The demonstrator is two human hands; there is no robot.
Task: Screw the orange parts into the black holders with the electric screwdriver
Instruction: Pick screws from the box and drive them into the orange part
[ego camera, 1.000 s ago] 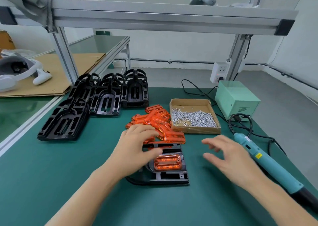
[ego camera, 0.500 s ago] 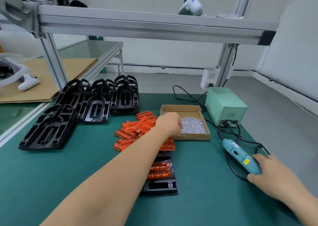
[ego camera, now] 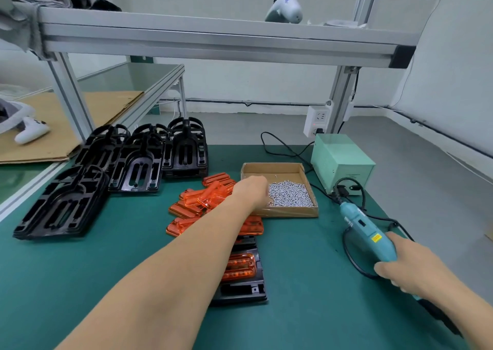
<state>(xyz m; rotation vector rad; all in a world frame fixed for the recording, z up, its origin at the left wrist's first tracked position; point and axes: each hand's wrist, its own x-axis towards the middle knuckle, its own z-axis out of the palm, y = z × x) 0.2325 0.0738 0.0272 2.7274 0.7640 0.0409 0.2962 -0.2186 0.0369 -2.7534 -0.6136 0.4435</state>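
A black holder point(ego camera: 248, 288) lies on the green mat in front of me, with an orange part point(ego camera: 240, 265) seated in it. My left arm crosses over it. My left hand point(ego camera: 252, 191) reaches into the cardboard box point(ego camera: 272, 166) and its fingers dip into the silver screws point(ego camera: 290, 196), hidden behind the back of the hand. On the right, my right hand point(ego camera: 410, 267) grips the handle of the teal electric screwdriver point(ego camera: 364, 228), which lies on the mat with its tip pointing away. A pile of loose orange parts point(ego camera: 200, 201) sits left of the box.
Stacks of black holders point(ego camera: 138, 163) stand at the back left. A pale green power box point(ego camera: 341, 160) and a wall socket point(ego camera: 317, 120) are behind the screwdriver, with black cables point(ego camera: 352, 253) looping on the mat. An aluminium frame beam point(ego camera: 213, 40) runs overhead.
My left hand left the holder and went forward into the screw box. My right hand moved right from mid-air and closed round the screwdriver's handle.
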